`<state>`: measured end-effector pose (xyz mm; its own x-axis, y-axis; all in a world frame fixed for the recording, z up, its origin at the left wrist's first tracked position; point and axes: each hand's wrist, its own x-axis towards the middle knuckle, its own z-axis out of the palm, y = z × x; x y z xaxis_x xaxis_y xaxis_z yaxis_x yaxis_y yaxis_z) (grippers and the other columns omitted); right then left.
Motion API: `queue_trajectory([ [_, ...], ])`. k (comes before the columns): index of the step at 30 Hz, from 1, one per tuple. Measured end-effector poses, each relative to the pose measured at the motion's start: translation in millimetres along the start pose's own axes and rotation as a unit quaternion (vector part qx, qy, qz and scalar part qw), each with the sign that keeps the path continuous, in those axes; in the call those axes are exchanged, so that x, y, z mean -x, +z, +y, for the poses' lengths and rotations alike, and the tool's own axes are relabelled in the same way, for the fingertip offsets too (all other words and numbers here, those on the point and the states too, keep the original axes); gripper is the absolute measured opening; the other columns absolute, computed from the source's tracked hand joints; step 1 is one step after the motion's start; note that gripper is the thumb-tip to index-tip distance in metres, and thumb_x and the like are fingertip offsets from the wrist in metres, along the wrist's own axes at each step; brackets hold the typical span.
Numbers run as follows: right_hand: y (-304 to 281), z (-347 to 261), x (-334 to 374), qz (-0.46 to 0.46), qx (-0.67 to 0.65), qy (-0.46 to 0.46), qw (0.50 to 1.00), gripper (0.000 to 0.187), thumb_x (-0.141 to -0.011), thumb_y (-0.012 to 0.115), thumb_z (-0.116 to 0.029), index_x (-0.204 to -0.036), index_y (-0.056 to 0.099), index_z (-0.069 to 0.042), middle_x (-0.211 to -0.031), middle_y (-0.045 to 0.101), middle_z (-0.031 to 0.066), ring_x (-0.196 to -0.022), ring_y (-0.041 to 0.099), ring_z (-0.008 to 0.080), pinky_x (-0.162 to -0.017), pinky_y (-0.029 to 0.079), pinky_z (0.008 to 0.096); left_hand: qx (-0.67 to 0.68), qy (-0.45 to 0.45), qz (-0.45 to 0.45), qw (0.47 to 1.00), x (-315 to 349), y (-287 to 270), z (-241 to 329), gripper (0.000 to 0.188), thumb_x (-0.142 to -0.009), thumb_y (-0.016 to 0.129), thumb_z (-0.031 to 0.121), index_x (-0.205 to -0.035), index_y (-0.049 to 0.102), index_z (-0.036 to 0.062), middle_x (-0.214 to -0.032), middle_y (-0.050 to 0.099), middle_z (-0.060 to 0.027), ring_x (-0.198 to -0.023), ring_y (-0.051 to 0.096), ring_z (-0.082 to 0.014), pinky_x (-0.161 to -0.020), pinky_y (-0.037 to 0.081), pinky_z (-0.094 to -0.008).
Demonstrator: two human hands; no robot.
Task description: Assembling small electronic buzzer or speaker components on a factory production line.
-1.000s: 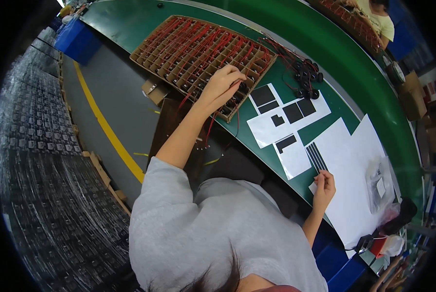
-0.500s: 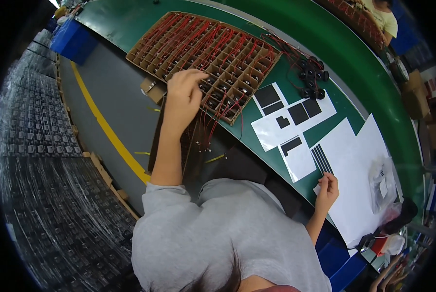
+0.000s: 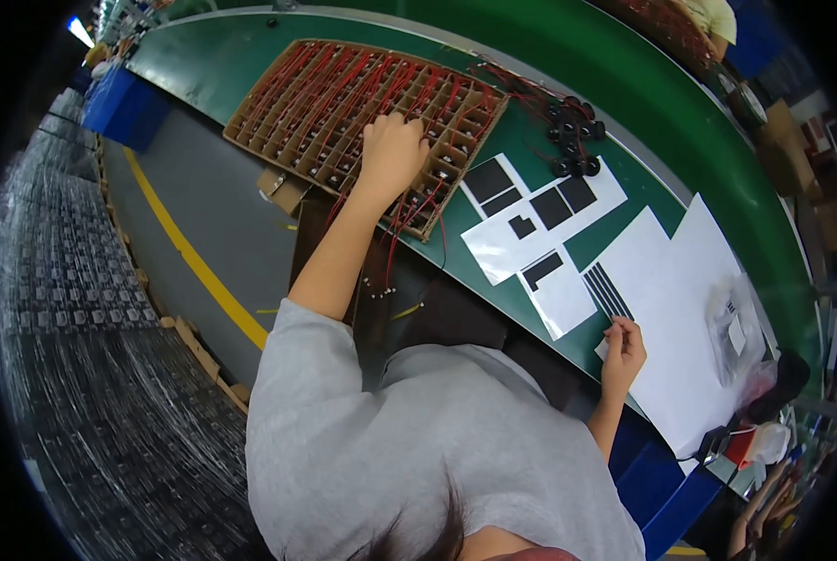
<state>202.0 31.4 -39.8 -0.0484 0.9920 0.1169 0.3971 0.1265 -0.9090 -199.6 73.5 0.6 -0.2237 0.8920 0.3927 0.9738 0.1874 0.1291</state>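
My left hand reaches over a shallow cardboard box divided into many small cells. Its fingers curl down among the cells, and their tips are hidden. The cells hold small dark round parts with red wires; more wires hang over the near edge. My right hand is at the near edge of the table, fingers bent together at the lower end of a row of black strips. Whatever may be between those fingers is too small to make out.
White sheets with black pieces lie right of the box on the green table. Behind them is a heap of black round parts with wires. A clear plastic bag rests on large white paper. A blue bin stands far left.
My left hand has moved right and farther over the box, its fingers now curled down into the cells. My right hand stays beside the strips. The whole view has shifted slightly.
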Motion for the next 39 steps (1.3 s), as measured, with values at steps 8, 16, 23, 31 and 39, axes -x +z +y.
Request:
queue_trajectory([
  [8,-3.7,-0.3,1.4,-0.009,-0.011,-0.006,1.000,0.010,-0.080,0.052,-0.002,-0.087,0.058,0.001,-0.068,0.055,0.0034,-0.060,0.049,0.0066,-0.054,0.038,0.0181,0.378,-0.057,0.051,0.923,-11.9,-43.0,-16.5,0.021,-0.085,0.039,0.016,-0.077,0.051,-0.0003,-0.078,0.053,-0.0128,-0.074,0.055,-0.0238,-0.064,0.044,-0.0365],
  [16,-1.3,-7.4,-13.5,-0.019,-0.078,-0.021,0.997,0.010,-0.081,0.049,-0.001,-0.087,0.056,0.003,-0.073,0.054,0.0041,-0.066,0.051,0.0086,-0.059,0.039,0.0188,0.773,-0.115,0.036,0.622,-19.5,-89.2,11.3,0.013,-0.085,0.046,0.018,-0.093,0.044,0.0073,-0.072,0.048,-0.0085,-0.043,0.039,-0.0127,-0.040,0.031,-0.0207],
  [23,-6.2,-25.6,-54.7,-0.010,0.145,-0.282,0.948,0.022,-0.069,0.059,-0.003,-0.090,0.057,-0.005,-0.090,0.055,0.0076,-0.084,0.051,0.0218,-0.072,0.039,0.0299,0.750,-0.041,-0.088,0.654,19.4,-48.4,153.1,0.030,-0.080,0.052,0.008,-0.108,0.040,0.0087,-0.066,0.047,-0.0050,-0.051,0.041,-0.0084,-0.043,0.033,-0.0181],
  [31,24.1,-9.6,-60.6,-0.091,0.309,-0.326,0.889,0.034,-0.068,0.062,-0.018,-0.099,0.056,-0.006,-0.118,0.047,0.0104,-0.109,0.042,0.0272,-0.084,0.033,0.0398,0.781,-0.100,-0.218,0.576,54.6,50.2,214.4,0.006,-0.085,0.045,0.008,-0.087,0.043,0.0024,-0.074,0.052,-0.0055,-0.067,0.051,-0.0112,-0.065,0.042,-0.0224],
  [39,24.3,-12.0,-66.3,-0.091,0.268,-0.301,0.911,0.029,-0.066,0.059,-0.009,-0.095,0.057,-0.005,-0.116,0.049,0.0101,-0.108,0.043,0.0261,-0.085,0.032,0.0376,0.749,-0.086,-0.191,0.628,66.1,67.0,217.7,0.007,-0.087,0.045,0.009,-0.088,0.043,0.0018,-0.082,0.052,-0.0048,-0.079,0.050,-0.0091,-0.073,0.040,-0.0213],
])
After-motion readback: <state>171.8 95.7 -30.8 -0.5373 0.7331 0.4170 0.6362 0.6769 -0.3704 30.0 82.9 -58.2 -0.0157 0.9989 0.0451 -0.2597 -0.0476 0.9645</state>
